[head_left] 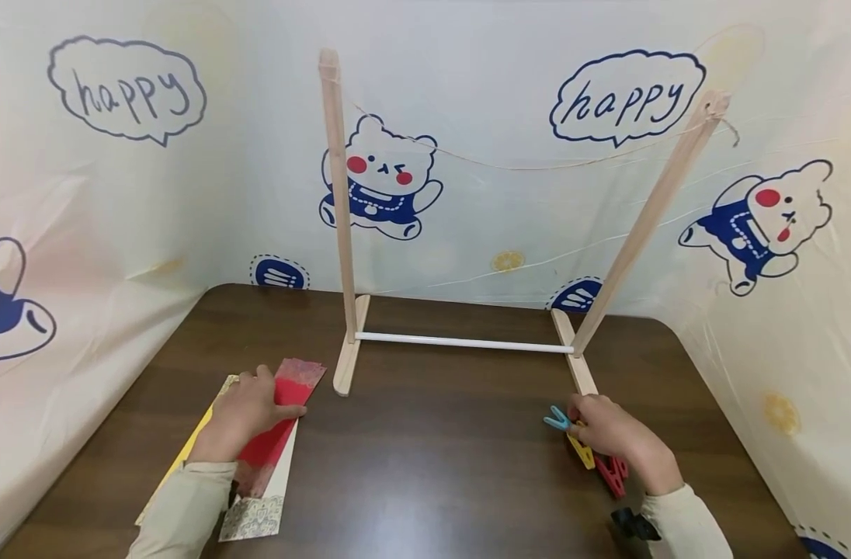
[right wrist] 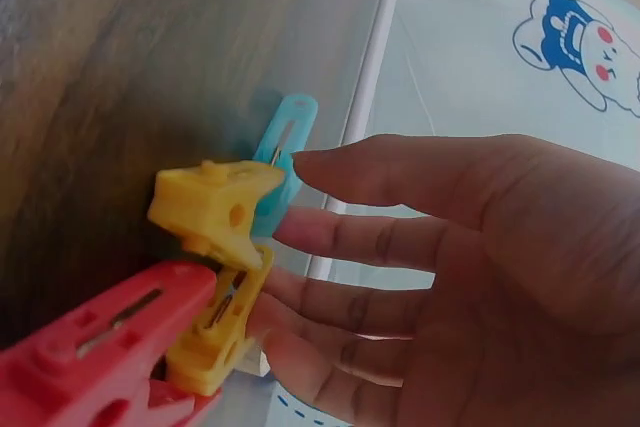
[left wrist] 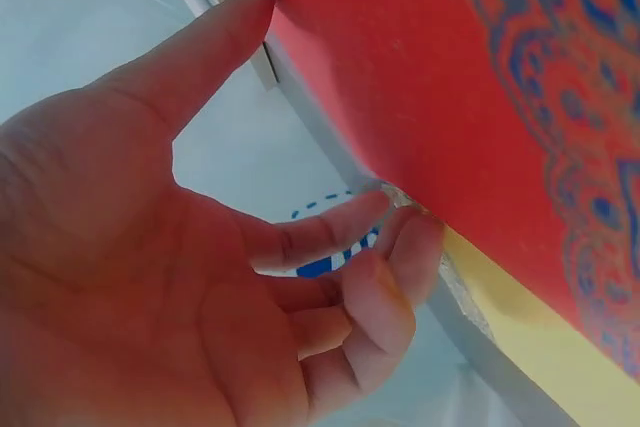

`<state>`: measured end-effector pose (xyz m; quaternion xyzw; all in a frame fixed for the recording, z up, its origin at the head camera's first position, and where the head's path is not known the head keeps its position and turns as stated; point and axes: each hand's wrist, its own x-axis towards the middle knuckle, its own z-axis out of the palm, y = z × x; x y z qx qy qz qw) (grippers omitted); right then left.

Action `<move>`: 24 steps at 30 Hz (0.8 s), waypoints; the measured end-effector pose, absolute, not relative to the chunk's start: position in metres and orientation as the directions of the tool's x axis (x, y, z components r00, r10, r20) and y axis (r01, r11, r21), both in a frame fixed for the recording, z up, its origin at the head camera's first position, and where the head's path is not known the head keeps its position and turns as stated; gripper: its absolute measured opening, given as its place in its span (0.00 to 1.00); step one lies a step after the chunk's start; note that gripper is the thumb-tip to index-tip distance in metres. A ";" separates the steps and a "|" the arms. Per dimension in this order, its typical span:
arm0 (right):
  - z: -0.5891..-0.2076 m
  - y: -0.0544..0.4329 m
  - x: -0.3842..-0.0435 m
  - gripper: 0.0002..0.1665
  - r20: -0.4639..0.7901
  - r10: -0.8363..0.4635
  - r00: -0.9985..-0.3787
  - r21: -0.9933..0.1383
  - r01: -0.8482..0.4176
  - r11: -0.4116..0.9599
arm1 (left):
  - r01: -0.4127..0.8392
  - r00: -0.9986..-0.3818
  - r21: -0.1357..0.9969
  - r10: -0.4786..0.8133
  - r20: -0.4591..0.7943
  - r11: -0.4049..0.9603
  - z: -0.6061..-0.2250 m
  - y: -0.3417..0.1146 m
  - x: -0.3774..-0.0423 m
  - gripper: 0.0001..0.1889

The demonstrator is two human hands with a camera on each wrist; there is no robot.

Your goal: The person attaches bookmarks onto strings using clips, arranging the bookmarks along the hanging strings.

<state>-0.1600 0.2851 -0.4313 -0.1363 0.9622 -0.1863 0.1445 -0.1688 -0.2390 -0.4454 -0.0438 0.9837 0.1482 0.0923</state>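
Note:
My left hand (head_left: 240, 411) lies over a red paper strip (head_left: 270, 450) with patterned ends. The thumb touches its right edge, while the fingertips reach the opposite edge beside a yellow sheet (left wrist: 510, 307). Partly beneath the red strip is a white strip (head_left: 254, 516) with a patterned end. On the right, my right hand (head_left: 610, 427) pinches a blue clothespin (head_left: 557, 419) between thumb and index finger. Its other fingers hang by the yellow clothespins (right wrist: 215, 207). Red clothespins (right wrist: 110, 327) lie just beyond these.
A wooden stand rises from the table (head_left: 411, 450): a left post (head_left: 338, 194) and a leaning right post (head_left: 642, 233), joined low by a white rod (head_left: 460, 341). A thin string (head_left: 523, 168) sags between the post tops. A printed sheet (head_left: 272, 155) surrounds the table.

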 end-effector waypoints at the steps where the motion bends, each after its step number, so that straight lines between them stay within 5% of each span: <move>1: -0.431 0.285 -0.160 0.07 -0.225 -0.319 -0.921 -0.395 -0.213 0.894 | -0.122 -0.977 0.285 -0.064 -0.203 0.951 -0.445 -0.239 -0.170 0.49; 11: -0.445 0.281 -0.161 0.19 -0.179 -0.296 -0.938 -0.339 -0.224 0.914 | -0.138 -0.969 0.304 -0.064 -0.241 0.943 -0.439 -0.245 -0.173 0.49; 19: -0.445 0.289 -0.170 0.17 -0.071 -0.295 -0.953 -0.382 -0.247 0.891 | -0.090 -0.984 0.472 -0.006 -0.176 0.877 -0.437 -0.258 -0.171 0.20; 24: -0.437 0.294 -0.172 0.15 0.048 -0.279 -0.959 -0.404 -0.274 0.873 | -0.029 -0.988 0.559 0.060 -0.139 0.829 -0.432 -0.257 -0.175 0.14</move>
